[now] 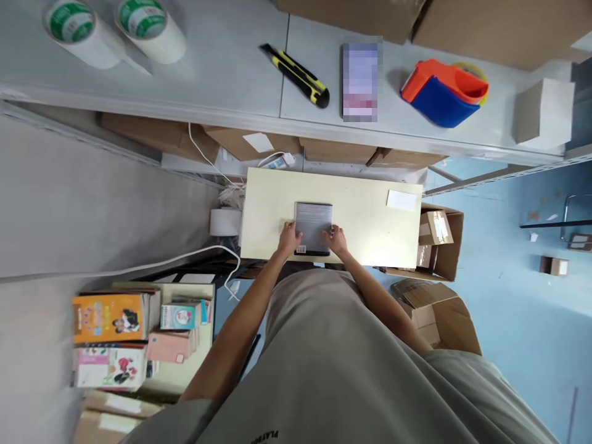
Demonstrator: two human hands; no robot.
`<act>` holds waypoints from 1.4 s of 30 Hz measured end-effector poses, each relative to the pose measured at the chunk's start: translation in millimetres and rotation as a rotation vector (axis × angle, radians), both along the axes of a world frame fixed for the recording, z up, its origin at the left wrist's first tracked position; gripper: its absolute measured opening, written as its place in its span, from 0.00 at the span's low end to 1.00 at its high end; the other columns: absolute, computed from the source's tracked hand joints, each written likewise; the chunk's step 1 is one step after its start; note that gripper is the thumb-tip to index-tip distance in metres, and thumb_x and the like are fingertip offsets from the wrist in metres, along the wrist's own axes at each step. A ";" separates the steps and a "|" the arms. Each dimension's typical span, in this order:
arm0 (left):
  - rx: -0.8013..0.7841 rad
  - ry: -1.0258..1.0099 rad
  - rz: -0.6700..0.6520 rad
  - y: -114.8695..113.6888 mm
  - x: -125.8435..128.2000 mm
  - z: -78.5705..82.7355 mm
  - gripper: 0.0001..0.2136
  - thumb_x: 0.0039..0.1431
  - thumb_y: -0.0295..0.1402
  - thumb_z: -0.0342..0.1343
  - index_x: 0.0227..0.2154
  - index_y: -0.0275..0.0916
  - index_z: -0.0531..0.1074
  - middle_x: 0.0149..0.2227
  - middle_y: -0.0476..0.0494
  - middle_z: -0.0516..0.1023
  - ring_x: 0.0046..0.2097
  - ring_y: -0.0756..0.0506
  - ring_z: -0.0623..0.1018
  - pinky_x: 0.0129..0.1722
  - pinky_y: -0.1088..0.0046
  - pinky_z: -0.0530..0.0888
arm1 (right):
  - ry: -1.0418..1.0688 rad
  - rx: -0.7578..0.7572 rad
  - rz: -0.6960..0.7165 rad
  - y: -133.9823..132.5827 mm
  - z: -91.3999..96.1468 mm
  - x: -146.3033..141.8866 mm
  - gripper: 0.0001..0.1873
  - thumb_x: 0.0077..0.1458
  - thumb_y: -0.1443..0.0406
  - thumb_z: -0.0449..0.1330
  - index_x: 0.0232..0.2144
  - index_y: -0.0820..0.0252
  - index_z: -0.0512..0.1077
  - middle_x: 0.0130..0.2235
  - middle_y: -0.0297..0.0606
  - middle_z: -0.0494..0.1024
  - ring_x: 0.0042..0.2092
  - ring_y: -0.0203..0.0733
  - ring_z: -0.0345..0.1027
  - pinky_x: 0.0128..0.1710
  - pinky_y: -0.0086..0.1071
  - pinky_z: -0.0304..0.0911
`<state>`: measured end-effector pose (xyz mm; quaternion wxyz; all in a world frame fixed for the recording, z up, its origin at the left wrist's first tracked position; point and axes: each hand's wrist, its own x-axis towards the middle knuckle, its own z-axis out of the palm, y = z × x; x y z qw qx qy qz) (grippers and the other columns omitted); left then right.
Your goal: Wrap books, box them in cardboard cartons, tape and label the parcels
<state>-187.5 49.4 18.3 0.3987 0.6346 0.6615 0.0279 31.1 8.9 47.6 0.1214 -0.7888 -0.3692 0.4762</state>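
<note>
A grey book (314,223) with a barcode at its lower left lies on the cream table (361,229) in front of me. My left hand (290,238) grips the book's left edge, thumb on the cover and fingers curled at the side. On the opposite edge, my right hand (336,239) holds it the same way, its fingers bent. The undersides of both hands are hidden. A white slip of paper (401,200) lies on the table's right end.
On the shelf (222,68) above are a utility knife (298,77), a phone (361,80), a tape dispenser (444,92) and tape rolls (150,31). Stacked books (111,317) stand at left, open cartons (446,246) at right. A white cable (152,265) runs along the left.
</note>
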 end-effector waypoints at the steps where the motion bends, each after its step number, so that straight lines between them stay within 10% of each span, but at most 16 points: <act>1: -0.010 -0.010 0.000 -3.1 12.5 -1.8 0.26 0.67 0.26 0.63 0.68 0.33 0.74 0.66 0.23 0.76 0.67 0.30 0.81 0.73 0.51 0.77 | 0.011 -0.009 -0.018 -0.3 -2.9 15.2 0.24 0.69 0.60 0.68 0.63 0.65 0.75 0.64 0.61 0.82 0.62 0.57 0.80 0.65 0.44 0.72; 8: -0.051 -0.092 0.085 -17.3 104.0 -6.6 0.31 0.62 0.30 0.70 0.67 0.30 0.74 0.68 0.20 0.74 0.73 0.24 0.74 0.77 0.47 0.70 | 0.225 0.018 -0.224 -12.2 -15.6 109.2 0.23 0.56 0.45 0.73 0.39 0.57 0.78 0.39 0.45 0.87 0.49 0.54 0.80 0.52 0.41 0.76; 16: -0.163 -0.270 0.344 -18.6 141.4 12.9 0.24 0.70 0.40 0.63 0.62 0.29 0.81 0.64 0.20 0.82 0.64 0.29 0.84 0.72 0.44 0.76 | 0.623 0.155 -0.298 -8.0 2.7 115.7 0.30 0.46 0.43 0.78 0.40 0.54 0.76 0.37 0.35 0.87 0.42 0.49 0.80 0.47 0.43 0.79; 24: 0.025 -0.770 0.592 3.8 126.8 91.5 0.37 0.56 0.59 0.76 0.60 0.39 0.82 0.66 0.28 0.84 0.70 0.33 0.81 0.72 0.54 0.75 | 0.888 0.359 -0.114 27.7 94.4 178.1 0.32 0.49 0.43 0.82 0.47 0.54 0.82 0.46 0.39 0.91 0.48 0.54 0.85 0.54 0.46 0.81; 30: -0.042 -0.985 0.452 24.5 156.2 170.5 0.34 0.44 0.64 0.83 0.38 0.37 0.87 0.39 0.39 0.88 0.45 0.36 0.85 0.49 0.59 0.81 | 0.986 0.424 -0.192 37.3 157.8 219.9 0.36 0.45 0.42 0.86 0.50 0.51 0.81 0.52 0.41 0.92 0.59 0.60 0.85 0.63 0.52 0.82; 42: 0.276 -0.656 0.357 12.9 168.8 209.0 0.30 0.57 0.66 0.71 0.25 0.41 0.77 0.26 0.49 0.71 0.33 0.45 0.72 0.34 0.70 0.69 | 0.702 0.606 -0.210 34.3 148.9 216.0 0.45 0.53 0.35 0.79 0.64 0.51 0.80 0.69 0.48 0.84 0.73 0.62 0.74 0.76 0.59 0.70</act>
